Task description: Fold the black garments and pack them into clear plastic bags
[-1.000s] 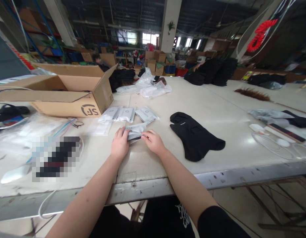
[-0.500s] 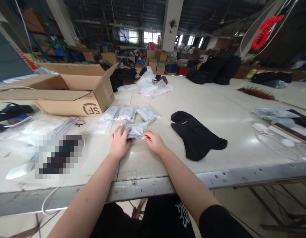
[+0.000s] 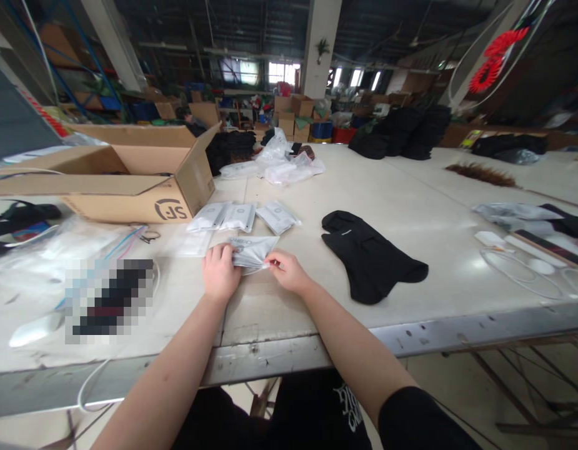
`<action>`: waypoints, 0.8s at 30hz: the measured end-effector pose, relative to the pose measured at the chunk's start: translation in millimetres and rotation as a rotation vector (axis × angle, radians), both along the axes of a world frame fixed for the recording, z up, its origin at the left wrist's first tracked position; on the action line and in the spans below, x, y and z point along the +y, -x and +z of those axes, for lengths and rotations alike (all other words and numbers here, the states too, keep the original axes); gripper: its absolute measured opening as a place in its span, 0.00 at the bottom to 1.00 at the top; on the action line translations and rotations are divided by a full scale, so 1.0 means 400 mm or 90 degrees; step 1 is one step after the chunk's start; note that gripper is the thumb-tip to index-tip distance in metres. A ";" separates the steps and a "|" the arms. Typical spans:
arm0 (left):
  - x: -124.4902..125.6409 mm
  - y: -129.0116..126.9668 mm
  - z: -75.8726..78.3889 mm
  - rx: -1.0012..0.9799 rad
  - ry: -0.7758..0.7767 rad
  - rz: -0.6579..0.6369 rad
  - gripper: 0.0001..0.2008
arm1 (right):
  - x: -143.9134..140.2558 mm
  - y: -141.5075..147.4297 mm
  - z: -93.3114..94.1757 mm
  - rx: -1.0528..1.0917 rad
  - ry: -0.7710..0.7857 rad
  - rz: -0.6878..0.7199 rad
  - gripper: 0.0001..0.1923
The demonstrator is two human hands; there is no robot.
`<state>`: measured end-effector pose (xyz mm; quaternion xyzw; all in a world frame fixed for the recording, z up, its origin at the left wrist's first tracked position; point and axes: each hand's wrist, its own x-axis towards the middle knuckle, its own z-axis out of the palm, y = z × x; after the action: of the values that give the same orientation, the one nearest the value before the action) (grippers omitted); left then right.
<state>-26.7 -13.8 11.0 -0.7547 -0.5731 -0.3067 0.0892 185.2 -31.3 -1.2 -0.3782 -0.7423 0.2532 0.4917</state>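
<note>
My left hand (image 3: 219, 273) and my right hand (image 3: 287, 270) grip the two ends of a small grey plastic packet (image 3: 252, 250) lying on the white table (image 3: 279, 312) in front of me. The left fingers curl over its left edge; the right fingertips pinch its lower right corner. Just beyond it lie three similar grey packets (image 3: 242, 216) in a row. A black knitted balaclava (image 3: 368, 255) lies flat to the right of my right hand.
An open cardboard box (image 3: 129, 172) stands at the left. Clear plastic bags (image 3: 59, 247) and cables lie at the near left. More clear bags (image 3: 284, 165) and stacks of black garments (image 3: 401, 134) sit farther back. Packets, a cable and dark items (image 3: 527, 234) lie at the right.
My left hand has slid slightly left and toward me along the packet, which now lies flatter and more spread out. My right hand has stayed at its right corner.
</note>
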 end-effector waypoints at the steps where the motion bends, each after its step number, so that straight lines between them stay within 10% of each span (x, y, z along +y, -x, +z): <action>1: -0.002 -0.003 0.001 0.010 0.003 0.010 0.19 | 0.002 0.001 -0.003 0.006 0.005 -0.011 0.07; 9: -0.007 -0.012 -0.001 0.089 0.015 -0.134 0.25 | -0.004 0.002 -0.004 -0.075 0.014 0.006 0.08; 20: 0.008 -0.001 -0.013 0.030 0.001 -0.036 0.22 | -0.009 0.015 0.002 -0.034 0.025 0.023 0.04; 24: -0.005 -0.007 -0.003 -0.010 0.018 -0.177 0.28 | -0.008 0.014 -0.002 -0.063 0.015 0.006 0.04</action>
<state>-24.1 -15.7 9.7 -0.8257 -0.4681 -0.3135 0.0306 179.5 -34.4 -2.0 -0.3925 -0.7643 0.2453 0.4489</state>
